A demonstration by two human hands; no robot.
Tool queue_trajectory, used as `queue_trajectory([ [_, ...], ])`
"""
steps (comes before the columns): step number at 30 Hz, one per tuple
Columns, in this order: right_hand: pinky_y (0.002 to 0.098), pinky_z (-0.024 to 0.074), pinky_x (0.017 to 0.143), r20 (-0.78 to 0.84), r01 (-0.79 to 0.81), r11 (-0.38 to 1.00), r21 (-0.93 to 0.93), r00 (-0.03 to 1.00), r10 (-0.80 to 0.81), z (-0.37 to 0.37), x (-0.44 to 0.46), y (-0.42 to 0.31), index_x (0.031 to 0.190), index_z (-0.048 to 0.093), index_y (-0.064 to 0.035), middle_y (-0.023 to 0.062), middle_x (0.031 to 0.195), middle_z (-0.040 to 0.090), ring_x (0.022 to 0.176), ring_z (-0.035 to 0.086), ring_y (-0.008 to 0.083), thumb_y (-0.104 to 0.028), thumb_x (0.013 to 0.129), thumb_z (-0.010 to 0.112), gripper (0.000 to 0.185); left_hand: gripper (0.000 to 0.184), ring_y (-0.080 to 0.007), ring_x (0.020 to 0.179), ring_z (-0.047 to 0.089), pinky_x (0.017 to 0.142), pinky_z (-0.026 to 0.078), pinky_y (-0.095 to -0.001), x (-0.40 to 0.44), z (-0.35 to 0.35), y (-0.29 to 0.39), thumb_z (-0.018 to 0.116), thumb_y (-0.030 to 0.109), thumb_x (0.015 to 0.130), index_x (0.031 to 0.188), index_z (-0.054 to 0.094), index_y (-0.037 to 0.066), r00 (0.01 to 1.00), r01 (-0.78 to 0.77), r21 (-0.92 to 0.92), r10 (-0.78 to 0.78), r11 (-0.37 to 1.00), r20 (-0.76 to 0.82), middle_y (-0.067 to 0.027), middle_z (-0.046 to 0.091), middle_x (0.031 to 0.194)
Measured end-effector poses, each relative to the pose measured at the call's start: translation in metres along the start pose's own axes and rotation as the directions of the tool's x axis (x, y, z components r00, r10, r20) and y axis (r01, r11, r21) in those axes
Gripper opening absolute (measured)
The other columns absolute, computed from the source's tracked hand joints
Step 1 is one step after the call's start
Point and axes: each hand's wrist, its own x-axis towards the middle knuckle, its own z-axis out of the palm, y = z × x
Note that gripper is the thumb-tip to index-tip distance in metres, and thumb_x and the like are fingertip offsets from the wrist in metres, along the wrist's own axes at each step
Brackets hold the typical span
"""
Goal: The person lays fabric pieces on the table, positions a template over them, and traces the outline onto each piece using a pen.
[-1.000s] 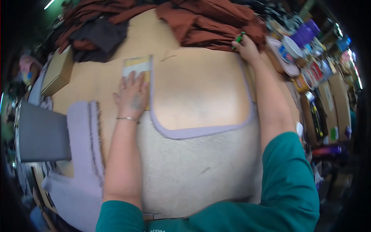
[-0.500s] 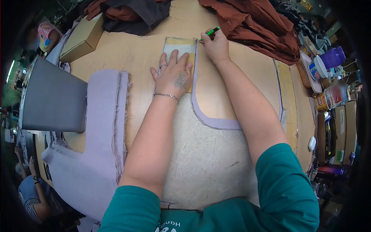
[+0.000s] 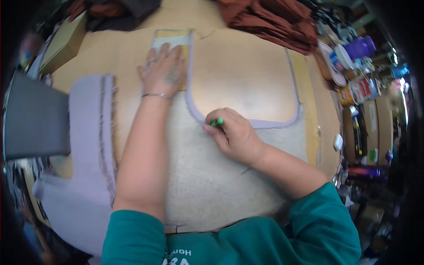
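Note:
A large grey pattern template with yellowish taped edges lies on the table. Lavender fabric shows as a strip along its U-shaped cut-out. My left hand presses flat on the template's upper left arm, fingers spread. At the lower left bend of the cut-out, my right hand is closed around a green pen. The pen's tip is hidden by my fingers, so whether it touches the fabric cannot be seen.
On the left, stacked lavender cut pieces lie beside a grey bin-like container. A cardboard box and rust-brown fabric are at the back. A purple cup and a small white case sit on the right.
My right hand, with the pen, has moved from the top of the cut-out's left edge down to its lower bend. My left hand stays on the template while the whole view shifts.

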Motion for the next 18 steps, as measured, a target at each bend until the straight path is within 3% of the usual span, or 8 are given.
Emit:
queue_trajectory([
  [3, 0.0321, 0.042, 0.063, -0.001, -0.103, 0.982, -0.158, 0.995, 0.104, -0.047, -0.033, 0.012, 0.08, 0.046, -0.0038, 0.0105, 0.073, 0.051, 0.067, 0.051, 0.0255, -0.002, 0.072, 0.057, 0.013, 0.038, -0.0266, 0.125, 0.02, 0.094, 0.017, -0.0604, 0.001, -0.005, 0.005, 0.032, 0.036, 0.087, 0.123, 0.038, 0.026, 0.999, 0.004, 0.0, -0.004, 1.0, 0.039, -0.0002, 0.026, 0.135],
  [5, 0.0263, 0.0424, 0.066, -0.054, -0.475, 0.878, 0.062, 0.877, 0.478, -0.083, -0.061, 0.035, 0.081, 0.046, -0.0045, 0.0068, 0.076, 0.052, 0.07, 0.052, 0.0168, -0.003, 0.077, 0.055, 0.01, 0.038, -0.0264, 0.126, 0.02, 0.094, 0.018, -0.0608, 0.001, -0.006, 0.006, 0.032, 0.037, 0.087, 0.122, 0.039, 0.026, 0.999, 0.019, 0.015, -0.02, 1.0, 0.043, 0.0007, 0.026, 0.135],
  [6, 0.0235, 0.0422, 0.07, -0.033, -0.473, 0.853, 0.22, 0.871, 0.491, -0.105, -0.071, 0.043, 0.085, 0.047, -0.0052, 0.0034, 0.081, 0.052, 0.076, 0.051, 0.0107, -0.004, 0.08, 0.054, 0.009, 0.038, -0.0263, 0.126, 0.02, 0.094, 0.018, -0.0609, 0.001, -0.005, 0.005, 0.032, 0.037, 0.087, 0.122, 0.039, 0.027, 0.999, 0.019, 0.014, -0.02, 1.0, 0.049, 0.001, 0.026, 0.135],
  [9, 0.0239, 0.0437, 0.07, -0.014, -0.507, 0.799, 0.324, 0.842, 0.54, -0.169, -0.096, 0.092, 0.088, 0.045, -0.0053, 0.002, 0.082, 0.053, 0.078, 0.052, 0.0095, -0.004, 0.081, 0.053, 0.011, 0.037, -0.0261, 0.126, 0.02, 0.093, 0.018, -0.0608, 0.002, -0.007, 0.007, 0.032, 0.038, 0.087, 0.122, 0.038, 0.028, 0.998, 0.029, 0.037, -0.031, 0.999, 0.06, 0.002, 0.026, 0.135],
  [11, 0.024, 0.0448, 0.069, -0.023, -0.614, 0.769, 0.18, 0.779, 0.627, -0.203, -0.091, 0.108, 0.088, 0.045, -0.0054, 0.0021, 0.081, 0.053, 0.077, 0.053, 0.0092, -0.004, 0.081, 0.053, 0.011, 0.037, -0.026, 0.126, 0.02, 0.093, 0.018, -0.0608, 0.002, -0.008, 0.009, 0.032, 0.038, 0.087, 0.122, 0.038, 0.028, 0.997, 0.025, 0.041, -0.028, 0.999, 0.067, 0.0021, 0.026, 0.135],
  [14, 0.0231, 0.0454, 0.067, -0.114, -0.553, 0.808, 0.205, 0.806, 0.581, -0.235, -0.075, 0.15, 0.089, 0.045, -0.0065, 0.002, 0.082, 0.054, 0.074, 0.055, 0.0096, -0.008, 0.081, 0.054, 0.012, 0.038, -0.0261, 0.126, 0.02, 0.093, 0.018, -0.0605, -0.001, -0.006, 0.008, 0.032, 0.037, 0.087, 0.124, 0.037, 0.028, 0.995, 0.031, 0.062, -0.037, 0.998, 0.09, 0.0022, 0.025, 0.136],
  [18, 0.0215, 0.0448, 0.065, -0.294, -0.393, 0.803, 0.448, 0.783, 0.547, -0.218, -0.032, 0.133, 0.089, 0.046, -0.0084, 0.0022, 0.08, 0.056, 0.073, 0.056, 0.0103, -0.013, 0.081, 0.056, 0.014, 0.039, -0.0261, 0.126, 0.02, 0.093, 0.018, -0.0604, 0.004, -0.005, 0.008, 0.032, 0.038, 0.087, 0.125, 0.035, 0.029, 0.996, 0.027, 0.071, -0.033, 0.997, 0.081, 0.002, 0.025, 0.136],
])
